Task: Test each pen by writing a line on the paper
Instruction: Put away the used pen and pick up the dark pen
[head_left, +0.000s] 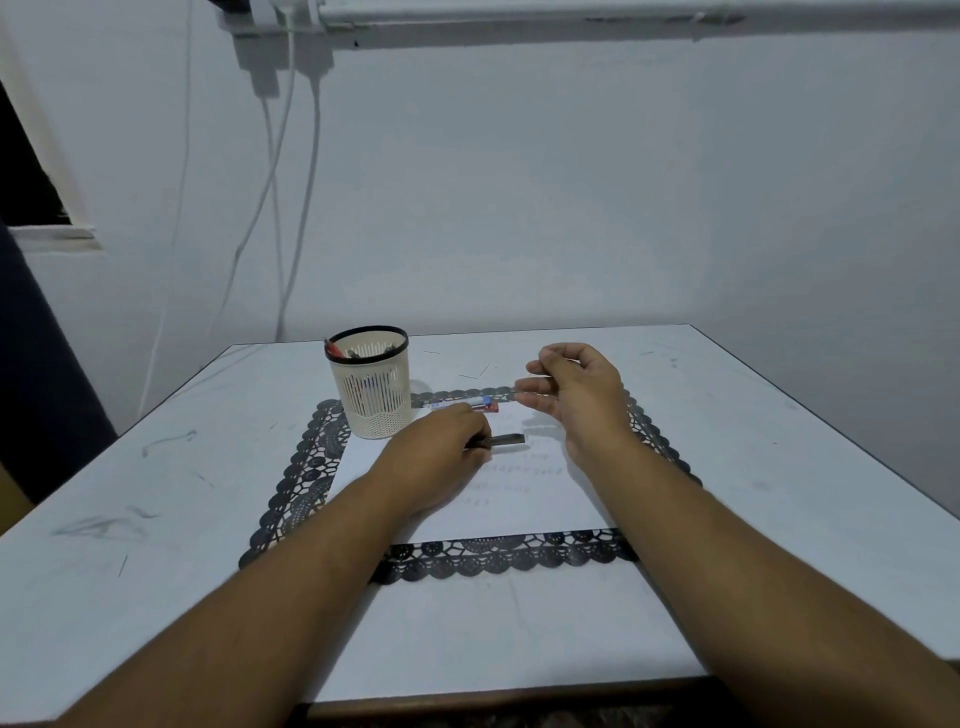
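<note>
Head view, left to right: a dark window opening (23, 171) cuts into the pale wall at far left, and white cables (270, 208) hang down from a fitting near the top. Below them a white table (156, 493), scuffed with grey marks, carries a black lace mat (296, 473). At the mat's far left corner stands a cream slatted pen holder (371, 387) with a black rim (a few pens show inside). Just right of it a capped pen (467, 405) lies on the far edge of the paper (545, 499), which bears several faint written lines. The left hand (441, 457) rests on the paper, its fingers curled round a dark pen (501, 440) whose end pokes out to the right. Farther right, the right hand (576, 389) hovers above the mat with fingers loosely bent, holding nothing I can make out.
</note>
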